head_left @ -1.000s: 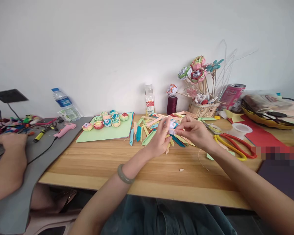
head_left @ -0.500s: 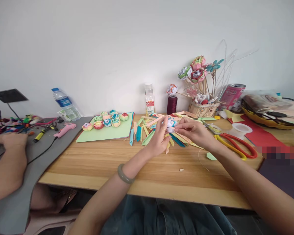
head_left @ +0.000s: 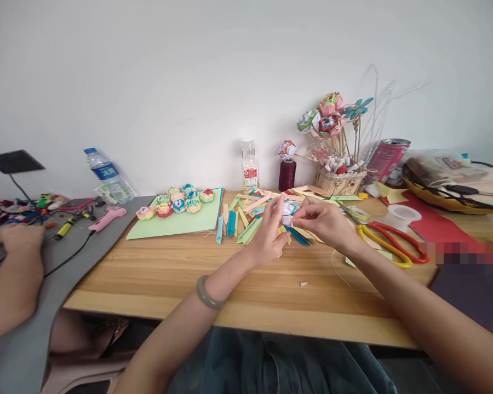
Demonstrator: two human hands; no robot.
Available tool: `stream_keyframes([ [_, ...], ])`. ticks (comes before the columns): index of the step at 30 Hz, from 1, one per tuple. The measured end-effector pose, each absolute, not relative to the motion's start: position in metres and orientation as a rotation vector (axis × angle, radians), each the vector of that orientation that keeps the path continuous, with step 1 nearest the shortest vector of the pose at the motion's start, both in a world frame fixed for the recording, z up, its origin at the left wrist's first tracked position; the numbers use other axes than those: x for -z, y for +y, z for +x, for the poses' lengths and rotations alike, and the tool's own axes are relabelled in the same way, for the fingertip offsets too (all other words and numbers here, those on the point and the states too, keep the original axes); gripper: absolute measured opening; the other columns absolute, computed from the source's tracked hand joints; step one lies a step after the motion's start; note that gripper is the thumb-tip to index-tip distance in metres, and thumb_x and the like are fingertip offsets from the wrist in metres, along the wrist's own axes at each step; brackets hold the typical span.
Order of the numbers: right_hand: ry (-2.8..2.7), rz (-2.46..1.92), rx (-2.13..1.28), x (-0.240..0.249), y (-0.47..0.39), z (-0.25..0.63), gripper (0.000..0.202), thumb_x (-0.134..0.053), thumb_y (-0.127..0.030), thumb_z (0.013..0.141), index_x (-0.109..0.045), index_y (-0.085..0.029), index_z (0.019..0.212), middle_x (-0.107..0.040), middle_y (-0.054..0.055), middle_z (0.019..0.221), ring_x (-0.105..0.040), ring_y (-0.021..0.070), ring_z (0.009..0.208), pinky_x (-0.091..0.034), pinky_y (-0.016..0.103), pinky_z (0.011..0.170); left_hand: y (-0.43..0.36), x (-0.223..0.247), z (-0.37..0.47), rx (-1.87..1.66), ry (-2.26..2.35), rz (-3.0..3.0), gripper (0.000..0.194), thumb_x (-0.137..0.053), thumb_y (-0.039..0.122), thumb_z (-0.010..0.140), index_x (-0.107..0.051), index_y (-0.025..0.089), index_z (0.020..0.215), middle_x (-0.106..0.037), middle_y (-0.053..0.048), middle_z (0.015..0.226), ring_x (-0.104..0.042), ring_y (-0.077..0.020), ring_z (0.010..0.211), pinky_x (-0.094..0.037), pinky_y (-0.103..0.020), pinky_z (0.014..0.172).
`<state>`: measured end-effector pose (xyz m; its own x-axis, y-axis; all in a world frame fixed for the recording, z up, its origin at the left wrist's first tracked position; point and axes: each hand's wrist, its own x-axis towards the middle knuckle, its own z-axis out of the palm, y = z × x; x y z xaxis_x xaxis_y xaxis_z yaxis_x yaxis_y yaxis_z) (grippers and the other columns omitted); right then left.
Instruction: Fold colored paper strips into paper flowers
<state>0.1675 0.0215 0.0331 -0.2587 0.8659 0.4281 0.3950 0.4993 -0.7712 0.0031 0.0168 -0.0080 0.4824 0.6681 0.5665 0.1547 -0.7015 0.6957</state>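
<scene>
Between my two hands is a small white and blue folded paper flower (head_left: 287, 210), partly hidden by my fingers. My left hand (head_left: 270, 232) is closed around its left side, with a ring on one finger and a bangle on the wrist. From the right, my right hand (head_left: 322, 220) pinches the flower's edge between thumb and fingers. Beneath and behind both hands lies a loose pile of folded coloured paper strips (head_left: 250, 231). Several finished paper flowers (head_left: 179, 206) rest on a green paper sheet (head_left: 176, 225) to the left.
Red and yellow-handled scissors (head_left: 398, 246) lie at right beside a white plastic cup (head_left: 403, 216). A maroon thread spool (head_left: 287, 175), a glue bottle (head_left: 250, 172) and a basket of paper flowers (head_left: 339, 179) stand by the wall. At far left, another person's hand (head_left: 22, 241) rests near a pink glue gun (head_left: 108, 218).
My fingers have shifted slightly on the paper flower, my right hand still pinching its edge. The whole view has moved a few pixels; other things lie as before.
</scene>
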Motion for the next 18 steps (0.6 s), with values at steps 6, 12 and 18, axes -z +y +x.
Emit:
stream_keyframes([
  [6, -1.819, -1.072, -0.621, -0.0277, 0.0209, 0.1636, 0.028, -0.065, -0.046, 0.066, -0.064, -0.019, 0.060, -0.047, 0.000, 0.062, -0.044, 0.0125, 0.057, -0.035, 0.028, 0.049, 0.0177, 0.0094, 0.0036, -1.171, 0.731, 2.178, 0.079, -0.044, 0.010, 0.077, 0.001, 0.034, 0.139, -0.006, -0.006, 0.144, -0.009, -0.0251, 0.135, -0.026, -0.047, 0.107],
  [12, -1.875, -0.993, -0.699, -0.0334, 0.0200, 0.1648, 0.029, -0.063, -0.048, 0.069, -0.069, -0.020, 0.068, -0.047, 0.001, 0.064, -0.045, 0.0132, 0.061, -0.038, 0.027, 0.052, 0.0170, 0.0075, 0.0031, -1.185, 0.795, 2.129, 0.077, -0.044, 0.012, 0.079, 0.000, 0.032, 0.139, -0.005, -0.008, 0.144, -0.009, -0.0248, 0.136, -0.029, -0.045, 0.105],
  [18, -1.833, -1.061, -0.612, -0.0292, 0.0212, 0.1636, 0.030, -0.064, -0.049, 0.068, -0.066, -0.019, 0.063, -0.047, 0.001, 0.062, -0.045, 0.0138, 0.060, -0.037, 0.028, 0.051, 0.0169, 0.0095, 0.0049, -1.171, 0.756, 2.151, 0.081, -0.047, 0.013, 0.077, 0.002, 0.032, 0.139, -0.003, -0.009, 0.145, -0.008, -0.0276, 0.136, -0.023, -0.050, 0.107],
])
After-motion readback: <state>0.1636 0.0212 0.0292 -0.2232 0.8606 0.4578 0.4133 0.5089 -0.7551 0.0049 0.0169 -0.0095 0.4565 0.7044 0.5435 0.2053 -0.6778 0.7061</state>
